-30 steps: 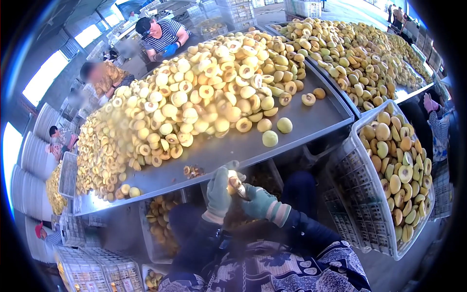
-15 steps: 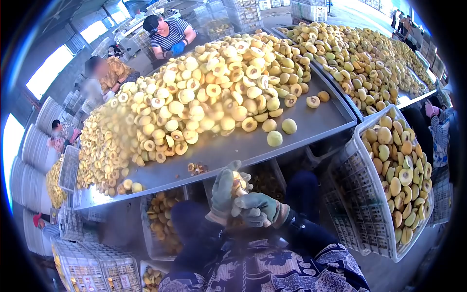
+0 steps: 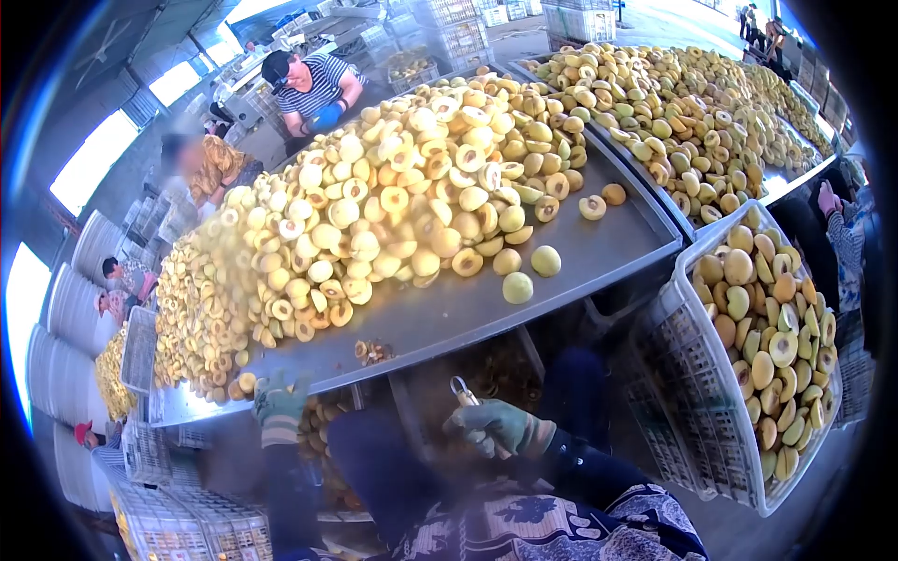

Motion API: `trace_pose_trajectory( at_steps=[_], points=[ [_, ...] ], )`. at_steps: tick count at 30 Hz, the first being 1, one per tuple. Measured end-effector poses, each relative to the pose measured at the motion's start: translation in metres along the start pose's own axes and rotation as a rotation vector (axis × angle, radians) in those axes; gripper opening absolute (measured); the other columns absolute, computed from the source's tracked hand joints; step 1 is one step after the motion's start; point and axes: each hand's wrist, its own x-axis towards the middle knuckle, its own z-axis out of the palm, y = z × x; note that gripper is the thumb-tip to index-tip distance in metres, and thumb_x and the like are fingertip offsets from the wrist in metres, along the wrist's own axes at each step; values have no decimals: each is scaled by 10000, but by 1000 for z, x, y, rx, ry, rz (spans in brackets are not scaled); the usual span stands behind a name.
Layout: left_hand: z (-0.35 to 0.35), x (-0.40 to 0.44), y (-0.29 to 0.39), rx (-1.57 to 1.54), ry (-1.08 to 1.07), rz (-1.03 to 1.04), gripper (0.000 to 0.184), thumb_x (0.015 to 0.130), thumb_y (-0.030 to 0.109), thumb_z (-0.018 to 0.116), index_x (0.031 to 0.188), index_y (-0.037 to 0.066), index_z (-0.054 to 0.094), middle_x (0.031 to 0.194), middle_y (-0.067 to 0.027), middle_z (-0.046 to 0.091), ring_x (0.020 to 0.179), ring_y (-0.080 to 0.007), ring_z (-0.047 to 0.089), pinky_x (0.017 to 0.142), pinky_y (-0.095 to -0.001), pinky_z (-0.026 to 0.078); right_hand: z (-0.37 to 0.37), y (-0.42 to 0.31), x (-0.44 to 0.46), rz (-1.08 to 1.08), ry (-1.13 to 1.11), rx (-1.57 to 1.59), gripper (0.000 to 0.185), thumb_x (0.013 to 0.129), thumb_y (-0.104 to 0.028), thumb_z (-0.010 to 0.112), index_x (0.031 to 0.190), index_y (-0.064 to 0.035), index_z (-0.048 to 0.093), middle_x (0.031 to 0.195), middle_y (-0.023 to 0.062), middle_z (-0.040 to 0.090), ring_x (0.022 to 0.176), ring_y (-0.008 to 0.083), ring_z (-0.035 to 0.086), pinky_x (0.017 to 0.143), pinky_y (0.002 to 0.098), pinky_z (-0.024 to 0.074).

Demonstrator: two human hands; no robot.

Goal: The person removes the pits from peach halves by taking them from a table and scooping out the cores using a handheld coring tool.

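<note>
My right hand (image 3: 500, 428), in a grey-green glove, is closed around a pitting knife (image 3: 464, 393) with a pale handle and a metal loop at its tip. It is over my lap, below the table's near edge. My left hand (image 3: 280, 411), gloved too, is at the metal table's (image 3: 440, 341) front edge with its fingers apart, and nothing shows in it. Just beyond it lie a few loose peach halves (image 3: 246, 382). A big heap of yellow peach halves (image 3: 374, 206) covers much of the table. Small brown pit scraps (image 3: 374, 352) lie near the front edge.
A crate of peach halves (image 3: 679, 327) stands at my right. Another crate with fruit (image 3: 327, 449) is under the table at left. A second table bears more peaches (image 3: 692, 122). A person in stripes (image 3: 323, 84) works across the heap; other people sit at left and right.
My left hand has left the peach piece it held by the pitting knife and moved left to the table edge. That piece is no longer seen in my hands. My right hand keeps the knife.
</note>
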Motion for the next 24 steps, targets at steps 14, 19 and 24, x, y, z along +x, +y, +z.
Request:
trace_pose_trajectory(
  at_steps=[14,19,24],
  points=[
    [79,125,295,-392,-176,425,762,757,536,672,1295,24,500,1216,-286,546,1113,-422,546,947,-446,441,-19,-35,-3,-94,158,77,307,898,-239,630,1070,11,582,694,21,522,555,102,492,487,214,400],
    [105,145,320,-271,-235,350,742,724,499,682,1265,19,513,1123,-264,585,1039,-413,581,894,-458,468,-25,-37,4,-108,158,106,286,904,-191,617,1093,22,587,724,18,536,589,90,498,511,213,405],
    [108,120,266,-1390,-622,202,467,801,156,647,1209,-40,533,1026,-84,607,910,-195,615,802,-309,516,-8,-46,6,-281,134,62,272,908,-168,598,1104,19,616,759,3,576,614,81,524,535,216,413]
  ],
)
